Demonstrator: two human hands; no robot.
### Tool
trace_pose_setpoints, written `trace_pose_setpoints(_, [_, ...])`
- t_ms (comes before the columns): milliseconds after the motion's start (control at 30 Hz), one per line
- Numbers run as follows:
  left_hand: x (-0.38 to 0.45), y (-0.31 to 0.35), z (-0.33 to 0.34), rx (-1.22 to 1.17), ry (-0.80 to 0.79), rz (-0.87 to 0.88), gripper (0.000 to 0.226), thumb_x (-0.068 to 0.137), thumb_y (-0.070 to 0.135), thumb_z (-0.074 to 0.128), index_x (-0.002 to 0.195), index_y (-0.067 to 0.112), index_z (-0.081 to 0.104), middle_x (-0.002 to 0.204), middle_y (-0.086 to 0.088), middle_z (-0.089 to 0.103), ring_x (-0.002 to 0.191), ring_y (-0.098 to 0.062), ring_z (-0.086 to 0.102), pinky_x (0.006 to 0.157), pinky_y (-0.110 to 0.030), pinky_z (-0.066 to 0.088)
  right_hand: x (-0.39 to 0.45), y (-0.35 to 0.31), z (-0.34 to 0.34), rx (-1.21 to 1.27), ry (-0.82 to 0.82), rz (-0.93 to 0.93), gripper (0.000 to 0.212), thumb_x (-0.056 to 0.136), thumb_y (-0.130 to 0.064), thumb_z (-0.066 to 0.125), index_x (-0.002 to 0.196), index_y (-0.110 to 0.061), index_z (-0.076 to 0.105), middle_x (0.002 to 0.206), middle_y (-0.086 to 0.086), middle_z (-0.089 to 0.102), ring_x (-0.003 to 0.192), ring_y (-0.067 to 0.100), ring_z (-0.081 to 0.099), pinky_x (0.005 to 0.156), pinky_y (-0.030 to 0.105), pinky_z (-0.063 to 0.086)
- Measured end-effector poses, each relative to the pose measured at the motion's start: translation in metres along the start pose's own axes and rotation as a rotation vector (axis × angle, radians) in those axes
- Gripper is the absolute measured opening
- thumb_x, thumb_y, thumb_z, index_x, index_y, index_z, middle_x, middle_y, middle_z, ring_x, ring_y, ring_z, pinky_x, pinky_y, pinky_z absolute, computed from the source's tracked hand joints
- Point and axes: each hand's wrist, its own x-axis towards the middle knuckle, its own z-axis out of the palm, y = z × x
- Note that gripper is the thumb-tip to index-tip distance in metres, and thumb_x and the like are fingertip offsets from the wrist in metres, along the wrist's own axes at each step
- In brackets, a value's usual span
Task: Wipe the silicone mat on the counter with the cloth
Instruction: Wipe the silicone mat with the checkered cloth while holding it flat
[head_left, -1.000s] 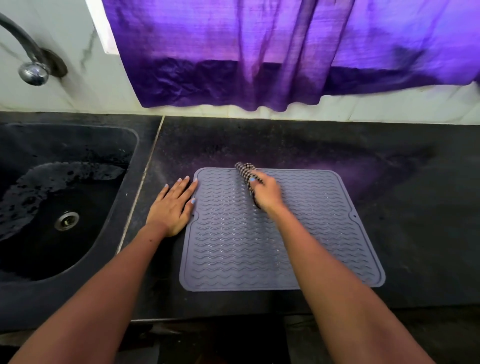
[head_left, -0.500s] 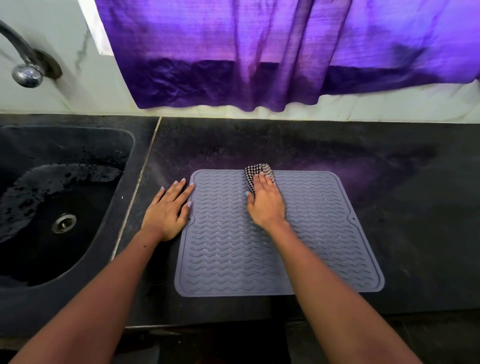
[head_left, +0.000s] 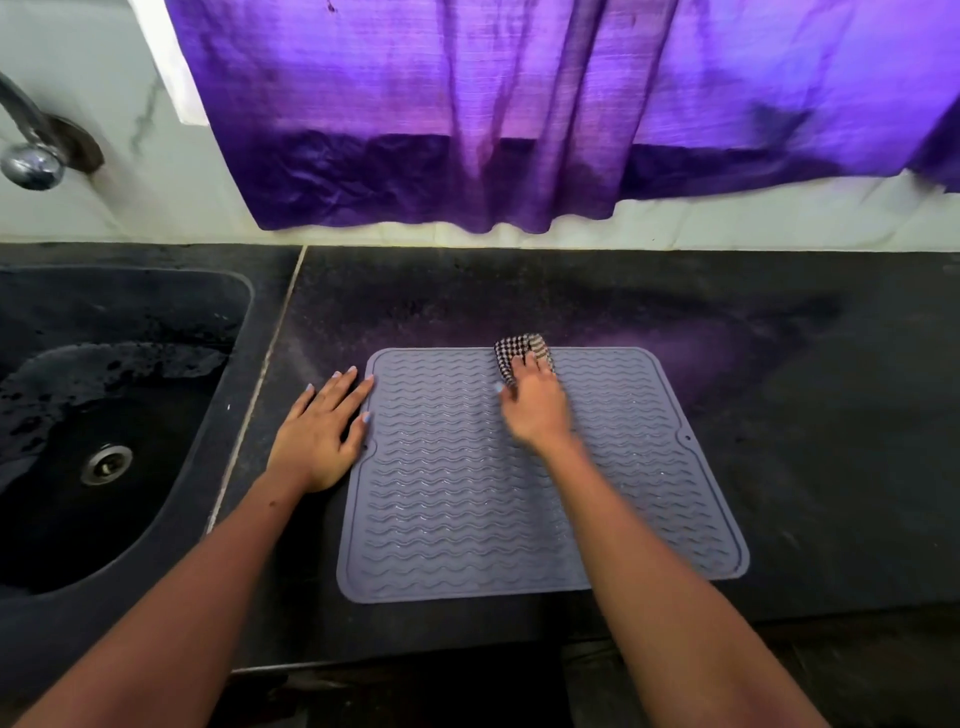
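A grey silicone mat (head_left: 457, 499) with wavy ridges lies flat on the dark counter (head_left: 805, 415). My right hand (head_left: 535, 410) presses a small checked black-and-white cloth (head_left: 514, 351) onto the mat at the middle of its far edge; the fingers cover most of the cloth. My left hand (head_left: 322, 431) lies flat, fingers spread, on the counter beside the mat's left edge, its thumb and fingertips touching the rim.
A dark sink (head_left: 104, 415) with a metal drain (head_left: 106, 464) sits left of the mat, and a chrome tap (head_left: 31, 150) hangs above it. A purple curtain (head_left: 519, 114) hangs over the white wall behind. The counter's front edge runs just below the mat.
My right hand has slid the cloth rightward along the mat's far edge. My left hand has stayed at the mat's left rim.
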Motion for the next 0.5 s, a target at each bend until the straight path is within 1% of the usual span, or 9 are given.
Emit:
trace_pose_setpoints(67, [0.000,0.000,0.001,0.005,0.005,0.000,0.068,0.087,0.053,0.009,0.146,0.025,0.028,0.155,0.000,0.025,0.143,-0.015,0.021,0.116,-0.036,0.009,-0.002,0.003,0.016,-0.141,-0.032,-0.032,0.063,0.098,-0.039,0.034,0.149,-0.007,0.014,0.158,0.013,0.009,0.146,0.025,0.008,0.119,0.035,0.004])
trace_pose_setpoints(100, [-0.001,0.000,0.002,0.007,0.008,-0.003,0.068,0.087,0.053,0.010,0.146,0.025,0.028,0.155,0.000,0.025,0.143,-0.015,0.021,0.116,-0.037,0.009,-0.001,0.005,0.018,-0.141,-0.008,-0.032,0.064,0.098,-0.039,0.033,0.149,-0.007,0.012,0.158,0.011,0.007,0.146,0.023,0.005,0.119,0.033,0.001])
trace_pose_setpoints(167, [-0.001,0.000,0.002,0.008,0.007,-0.001,0.068,0.087,0.053,0.010,0.146,0.025,0.027,0.155,0.000,0.025,0.143,-0.015,0.020,0.117,-0.037,0.009,0.000,0.009,0.015,-0.111,0.024,-0.062,0.059,0.098,-0.031,0.035,0.149,-0.009,0.016,0.158,0.009,0.012,0.146,0.020,0.008,0.119,0.030,0.003])
trace_pose_setpoints(233, [0.000,0.000,0.001,0.011,-0.001,0.000,0.068,0.087,0.053,0.009,0.147,0.026,0.027,0.155,0.000,0.025,0.144,-0.015,0.020,0.117,-0.037,0.009,0.000,0.010,0.005,-0.011,0.021,-0.072,0.052,0.097,-0.022,0.040,0.146,-0.013,0.027,0.155,0.005,0.025,0.143,0.019,0.021,0.117,0.029,0.015])
trace_pose_setpoints(300, [0.000,-0.001,0.001,0.014,-0.007,-0.004,0.069,0.086,0.054,0.008,0.147,0.026,0.026,0.155,0.000,0.024,0.144,-0.015,0.019,0.117,-0.037,0.008,0.007,0.014,-0.006,0.294,0.027,0.051,0.044,0.096,-0.019,0.045,0.140,-0.018,0.041,0.135,0.003,0.053,0.121,0.022,0.051,0.095,0.025,0.043])
trace_pose_setpoints(333, [0.000,0.000,0.001,0.015,-0.009,-0.003,0.070,0.086,0.054,0.008,0.147,0.026,0.025,0.155,0.000,0.024,0.144,-0.015,0.019,0.117,-0.037,0.008,0.010,0.015,-0.015,0.545,0.023,0.171,0.040,0.096,-0.019,0.047,0.136,-0.017,0.047,0.116,0.003,0.061,0.100,0.022,0.060,0.076,0.022,0.048])
trace_pose_setpoints(367, [0.000,0.000,0.000,0.013,-0.010,-0.002,0.070,0.086,0.054,0.008,0.147,0.026,0.025,0.155,0.000,0.023,0.144,-0.015,0.019,0.117,-0.037,0.008,0.016,0.015,-0.025,0.816,0.034,0.294,0.037,0.096,-0.018,0.048,0.133,-0.014,0.051,0.106,0.004,0.063,0.084,0.019,0.060,0.066,0.022,0.046])
trace_pose_setpoints(433, [0.000,0.000,0.000,0.001,-0.010,0.000,0.069,0.086,0.054,0.008,0.147,0.026,0.026,0.155,0.000,0.024,0.144,-0.015,0.019,0.117,-0.037,0.009,0.026,0.021,-0.042,1.053,0.180,0.440,0.034,0.096,-0.017,0.048,0.127,-0.008,0.055,0.111,0.006,0.064,0.088,0.019,0.060,0.074,0.029,0.049])
trace_pose_setpoints(500, [0.000,-0.001,0.000,0.000,-0.004,0.002,0.069,0.087,0.054,0.009,0.147,0.026,0.027,0.155,0.000,0.025,0.143,-0.015,0.020,0.117,-0.037,0.009,0.025,0.024,-0.051,0.771,0.336,0.379,0.035,0.097,-0.019,0.046,0.130,-0.009,0.052,0.120,0.008,0.062,0.108,0.025,0.058,0.091,0.034,0.047])
